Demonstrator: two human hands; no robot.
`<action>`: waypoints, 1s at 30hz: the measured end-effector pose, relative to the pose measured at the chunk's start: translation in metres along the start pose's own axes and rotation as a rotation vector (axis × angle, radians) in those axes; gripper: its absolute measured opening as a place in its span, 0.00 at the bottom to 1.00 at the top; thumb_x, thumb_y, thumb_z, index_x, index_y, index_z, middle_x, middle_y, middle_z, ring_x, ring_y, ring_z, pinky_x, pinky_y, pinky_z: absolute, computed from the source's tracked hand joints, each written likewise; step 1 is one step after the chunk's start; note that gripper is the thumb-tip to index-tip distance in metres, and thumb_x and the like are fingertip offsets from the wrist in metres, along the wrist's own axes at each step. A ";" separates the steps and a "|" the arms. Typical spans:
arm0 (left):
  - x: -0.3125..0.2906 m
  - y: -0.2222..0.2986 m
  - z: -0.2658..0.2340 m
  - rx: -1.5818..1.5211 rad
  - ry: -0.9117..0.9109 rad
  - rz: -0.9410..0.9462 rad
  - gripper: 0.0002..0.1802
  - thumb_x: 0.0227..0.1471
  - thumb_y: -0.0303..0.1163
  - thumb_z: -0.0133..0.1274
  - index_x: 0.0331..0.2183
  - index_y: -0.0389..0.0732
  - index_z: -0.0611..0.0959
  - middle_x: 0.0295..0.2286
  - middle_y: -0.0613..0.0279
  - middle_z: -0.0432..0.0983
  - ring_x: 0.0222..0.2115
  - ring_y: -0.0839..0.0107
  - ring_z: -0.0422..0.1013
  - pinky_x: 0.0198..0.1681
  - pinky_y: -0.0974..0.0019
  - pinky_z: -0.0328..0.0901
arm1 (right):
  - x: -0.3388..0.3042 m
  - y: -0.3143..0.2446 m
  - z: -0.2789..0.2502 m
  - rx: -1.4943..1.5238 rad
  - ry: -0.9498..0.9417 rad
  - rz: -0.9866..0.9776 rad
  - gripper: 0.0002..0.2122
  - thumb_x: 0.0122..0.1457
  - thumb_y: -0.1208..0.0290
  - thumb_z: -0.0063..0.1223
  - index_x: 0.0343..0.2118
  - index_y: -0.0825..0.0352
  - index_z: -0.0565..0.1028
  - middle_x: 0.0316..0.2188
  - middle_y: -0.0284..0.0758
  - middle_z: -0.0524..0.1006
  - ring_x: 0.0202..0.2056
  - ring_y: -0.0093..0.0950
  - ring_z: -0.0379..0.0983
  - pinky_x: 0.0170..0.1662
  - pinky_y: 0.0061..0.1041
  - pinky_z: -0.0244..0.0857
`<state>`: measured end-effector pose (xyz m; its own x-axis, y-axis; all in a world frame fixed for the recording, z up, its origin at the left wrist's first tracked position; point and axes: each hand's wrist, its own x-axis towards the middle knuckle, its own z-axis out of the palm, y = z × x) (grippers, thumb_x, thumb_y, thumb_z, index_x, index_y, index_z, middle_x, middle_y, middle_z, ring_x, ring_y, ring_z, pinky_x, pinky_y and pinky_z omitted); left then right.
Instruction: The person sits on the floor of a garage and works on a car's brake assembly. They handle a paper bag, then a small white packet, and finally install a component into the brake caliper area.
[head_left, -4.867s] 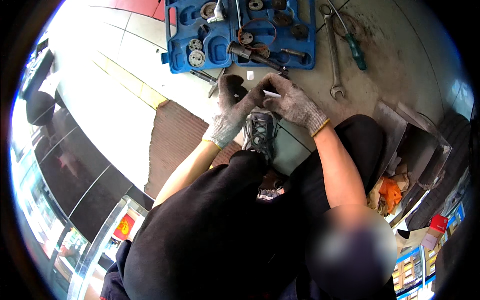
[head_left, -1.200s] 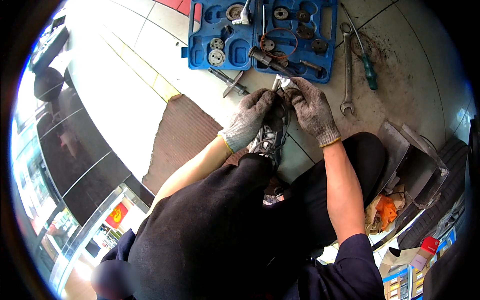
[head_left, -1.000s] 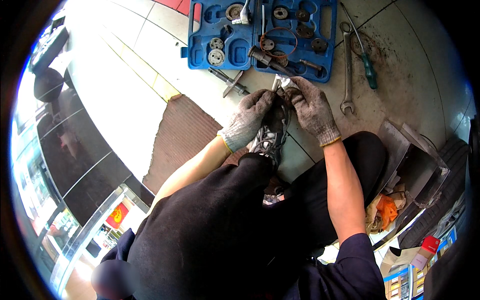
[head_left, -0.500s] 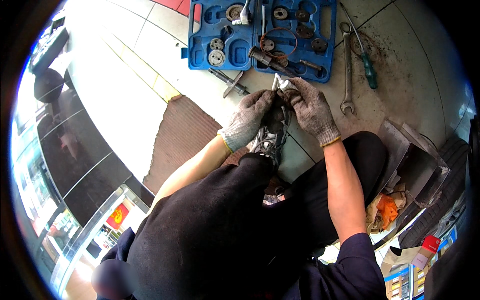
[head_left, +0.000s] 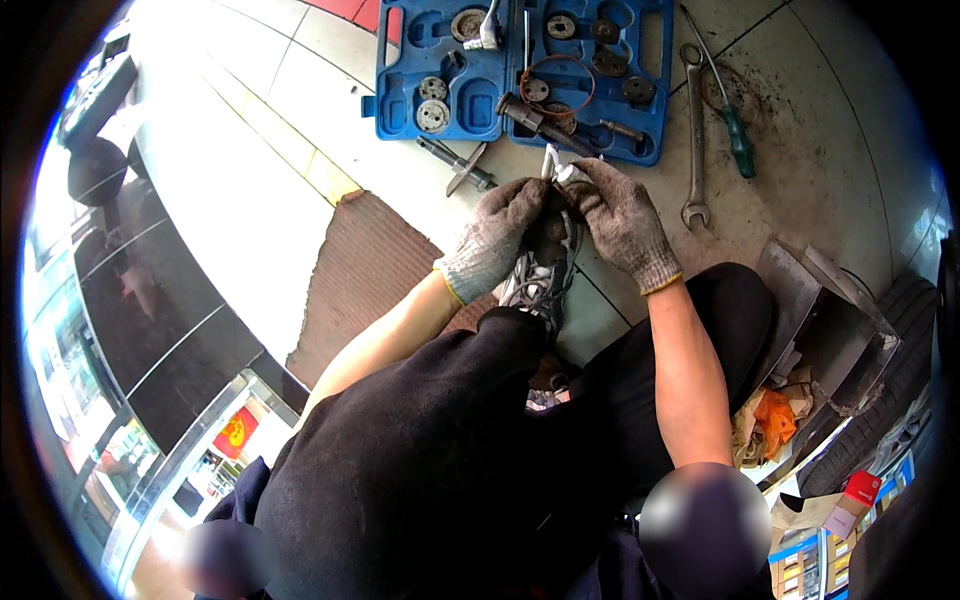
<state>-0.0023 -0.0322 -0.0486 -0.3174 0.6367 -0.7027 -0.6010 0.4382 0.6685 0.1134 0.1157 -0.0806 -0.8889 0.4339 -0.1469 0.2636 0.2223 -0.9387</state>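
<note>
Over a tiled floor (head_left: 835,95), the left hand (head_left: 500,222) and right hand (head_left: 622,215) pinch a small white piece (head_left: 570,174) between their fingertips, its thin strip (head_left: 549,163) pointing forward, nearer the left hand.

Before me, colours are as follows. Gloves on the left hand (head_left: 500,217) and right hand (head_left: 622,213): pale grey, smudged dark brown, cuffs edged yellow. Small pieces held (head_left: 570,173): white. Tool case (head_left: 492,70): blue. Wire ring (head_left: 593,85): orange-red. Screwdriver (head_left: 738,140): green handle, silvery shaft. Wrench (head_left: 697,135): dull grey. Mat (head_left: 365,270): brown, fine parallel ribs. Trousers (head_left: 715,310): black.
</note>
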 end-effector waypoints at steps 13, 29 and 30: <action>-0.001 0.002 0.000 0.049 0.009 0.017 0.28 0.59 0.53 0.47 0.44 0.35 0.76 0.31 0.60 0.74 0.29 0.72 0.71 0.33 0.71 0.68 | 0.000 -0.004 0.000 0.034 -0.012 -0.037 0.15 0.58 0.76 0.44 0.48 0.72 0.72 0.39 0.46 0.79 0.41 0.35 0.78 0.44 0.29 0.71; 0.002 0.000 -0.001 0.004 0.051 0.014 0.25 0.59 0.51 0.47 0.42 0.36 0.76 0.25 0.66 0.71 0.23 0.75 0.67 0.25 0.73 0.63 | 0.003 -0.003 0.001 0.118 -0.074 0.076 0.13 0.58 0.75 0.45 0.46 0.70 0.72 0.34 0.45 0.79 0.35 0.36 0.78 0.39 0.29 0.71; 0.002 0.000 -0.001 -0.005 0.051 0.011 0.25 0.59 0.51 0.48 0.42 0.36 0.76 0.25 0.66 0.71 0.22 0.75 0.67 0.24 0.73 0.62 | 0.004 -0.002 0.002 0.146 -0.077 0.082 0.13 0.59 0.74 0.45 0.45 0.70 0.72 0.34 0.45 0.79 0.35 0.36 0.78 0.39 0.29 0.71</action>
<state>-0.0034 -0.0316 -0.0507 -0.3607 0.6082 -0.7071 -0.6010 0.4282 0.6749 0.1090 0.1149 -0.0803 -0.8941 0.3762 -0.2432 0.2843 0.0570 -0.9570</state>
